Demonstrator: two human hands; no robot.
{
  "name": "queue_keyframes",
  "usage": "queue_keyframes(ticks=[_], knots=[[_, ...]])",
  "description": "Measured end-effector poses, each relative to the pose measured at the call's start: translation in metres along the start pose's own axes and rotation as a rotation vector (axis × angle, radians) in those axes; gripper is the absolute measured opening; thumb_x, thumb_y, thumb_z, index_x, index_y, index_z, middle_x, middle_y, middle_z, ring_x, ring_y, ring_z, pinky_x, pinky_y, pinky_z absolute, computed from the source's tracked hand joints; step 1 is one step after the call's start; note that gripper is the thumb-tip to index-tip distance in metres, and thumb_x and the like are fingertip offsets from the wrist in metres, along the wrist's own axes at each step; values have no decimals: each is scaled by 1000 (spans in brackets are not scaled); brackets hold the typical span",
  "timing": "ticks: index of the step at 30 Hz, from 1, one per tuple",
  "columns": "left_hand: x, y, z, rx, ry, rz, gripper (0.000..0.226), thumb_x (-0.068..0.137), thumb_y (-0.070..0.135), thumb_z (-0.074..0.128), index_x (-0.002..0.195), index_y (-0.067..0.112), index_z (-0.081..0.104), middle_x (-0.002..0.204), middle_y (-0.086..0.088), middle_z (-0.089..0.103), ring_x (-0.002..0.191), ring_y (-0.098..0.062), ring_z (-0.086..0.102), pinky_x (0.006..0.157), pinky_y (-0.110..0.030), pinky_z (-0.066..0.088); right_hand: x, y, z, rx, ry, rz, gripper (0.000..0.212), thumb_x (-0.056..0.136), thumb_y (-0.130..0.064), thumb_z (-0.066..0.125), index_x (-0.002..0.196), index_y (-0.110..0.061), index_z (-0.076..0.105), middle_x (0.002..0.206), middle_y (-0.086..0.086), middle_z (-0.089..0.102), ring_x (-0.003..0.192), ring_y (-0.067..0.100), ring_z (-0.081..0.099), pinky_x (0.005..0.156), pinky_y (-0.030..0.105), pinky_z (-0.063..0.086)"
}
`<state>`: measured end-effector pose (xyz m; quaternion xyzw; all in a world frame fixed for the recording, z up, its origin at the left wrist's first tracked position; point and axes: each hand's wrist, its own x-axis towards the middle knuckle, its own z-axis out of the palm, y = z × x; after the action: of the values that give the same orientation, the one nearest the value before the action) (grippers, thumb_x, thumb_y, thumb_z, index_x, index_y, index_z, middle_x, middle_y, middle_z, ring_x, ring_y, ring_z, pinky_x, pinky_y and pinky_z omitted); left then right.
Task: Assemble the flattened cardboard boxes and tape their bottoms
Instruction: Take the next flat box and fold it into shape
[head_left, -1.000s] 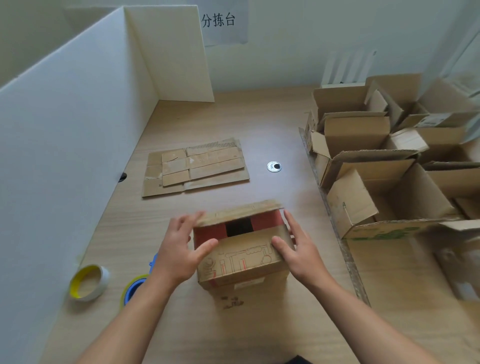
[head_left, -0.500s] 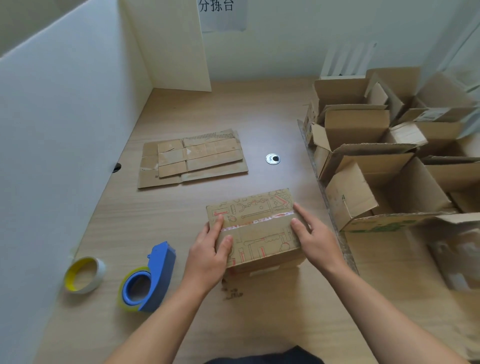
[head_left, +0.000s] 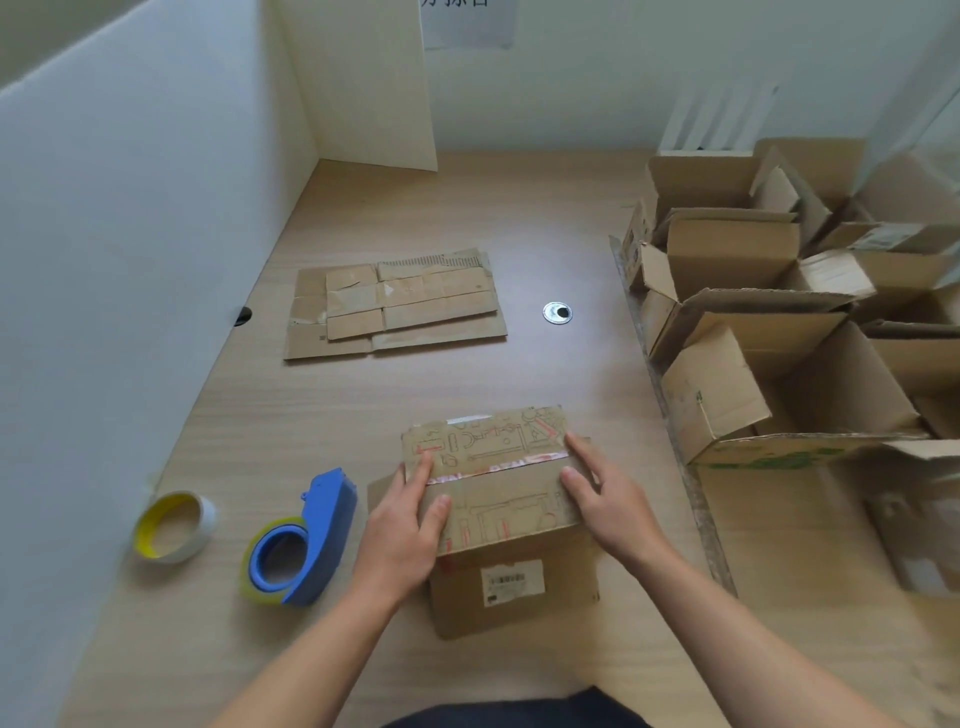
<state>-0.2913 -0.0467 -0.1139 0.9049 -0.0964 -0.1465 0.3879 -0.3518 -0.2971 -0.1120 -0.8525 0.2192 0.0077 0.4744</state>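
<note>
A second ago the two top flaps of the box stood apart with a dark gap between them. Now they are folded down and meet in a line across the top. The box has also tipped a bit, so its near side with a small white label shows below the hands.

The left hand lies flat on the left end of the flaps. Its fingers are straight and press down, and the thumb rests on the near flap. The right hand lies on the right end in the same way, with one finger reaching up to the line where the flaps meet. The hands are apart, one at each end, and the box sits between them on the table.

Just left of the left hand is a blue tape holder with a roll of tape in it. Farther left is a loose tape roll with a yellow inside, close to the white wall board.

Past the hands, well apart from them, lies a pile of flat cardboard. A small round metal ring is set in the table beside it.

To the right of the right hand stand many open boxes, packed close together.
</note>
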Motion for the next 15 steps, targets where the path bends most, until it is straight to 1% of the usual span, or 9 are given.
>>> queue_keyframes(ticks=[2, 4, 6, 8, 11, 13, 15], knots=[[-3, -12, -8, 37, -13, -4, 61, 101, 36, 52, 155, 31, 25, 162, 4, 25, 149, -14, 24, 120, -33, 20, -2, 1, 14, 32, -12, 11, 51, 99, -30, 58, 148, -35, 44, 143, -8, 54, 126, 13, 53, 110, 36, 42], [-9, -22, -11, 53, -33, -7, 61, 100, 34, 55, 155, 30, 28, 161, 7, 27, 146, -13, 31, 118, -31, 25, -3, 5, 24, 29, -48, 12, 52, 99, -30, 60, 148, -36, 44, 141, -6, 56, 122, 15, 56, 107, 39, 45], [-14, -28, -6, 66, -49, -25, 61, 99, 34, 56, 155, 30, 30, 161, 7, 28, 145, -14, 30, 118, -31, 25, -2, 8, 28, -1, -84, 2, 53, 98, -28, 60, 148, -35, 43, 141, -4, 56, 121, 18, 57, 107, 41, 45], [-16, -30, -1, 86, -22, -41, 60, 99, 36, 56, 154, 31, 32, 163, 3, 23, 148, -17, 23, 120, -35, 22, 2, 9, 30, -14, -88, -3, 54, 99, -28, 60, 149, -36, 41, 142, -2, 56, 122, 19, 57, 106, 42, 45], [-7, -32, -1, 234, 14, -18, 60, 96, 46, 57, 150, 29, 38, 166, 2, 4, 151, -19, 0, 123, -42, 13, 11, 7, 31, -62, -75, -11, 53, 100, -29, 57, 150, -37, 40, 142, -2, 55, 127, 20, 54, 108, 42, 43], [3, -33, -8, 383, -43, 32, 61, 94, 54, 54, 148, 31, 37, 165, 9, -8, 150, -15, -15, 122, -48, 14, 18, 5, 30, -80, -79, -12, 52, 101, -29, 55, 150, -37, 39, 143, -1, 55, 128, 20, 53, 108, 42, 42], [14, -32, -17, 427, -132, 74, 63, 92, 58, 54, 146, 31, 36, 165, 10, -10, 150, -13, -17, 123, -47, 14, 25, 3, 28, -88, -98, -11, 51, 102, -28, 53, 151, -37, 38, 144, 0, 54, 129, 21, 52, 108, 43, 42]])
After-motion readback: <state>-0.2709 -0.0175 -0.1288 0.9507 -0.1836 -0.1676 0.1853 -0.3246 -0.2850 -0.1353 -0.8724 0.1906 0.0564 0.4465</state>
